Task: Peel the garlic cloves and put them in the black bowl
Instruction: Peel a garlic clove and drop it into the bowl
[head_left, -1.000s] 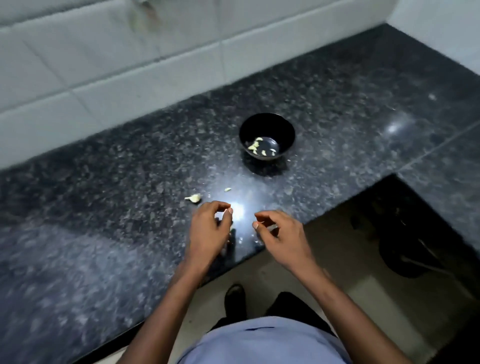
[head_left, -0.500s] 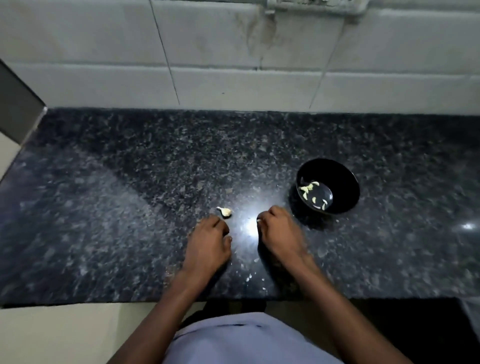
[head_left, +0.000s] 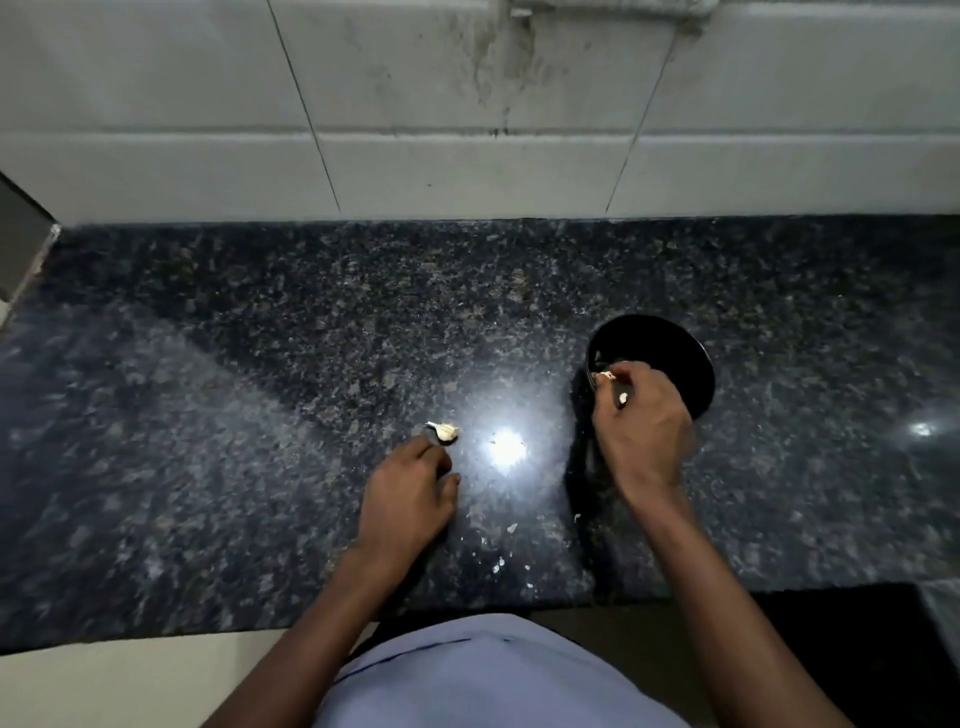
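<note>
While papery skin flakes (head_left: 511, 528) litter the near granite countertop (head_left: 208, 415), the left hand (head_left: 408, 499) rests with fingers curled, just short of an unpeeled garlic clove (head_left: 442, 431). Farther right, the right hand (head_left: 641, 434) pinches a peeled clove (head_left: 605, 375) over the black bowl (head_left: 675, 345); released early, it might strike the rim and bounce out.
</note>
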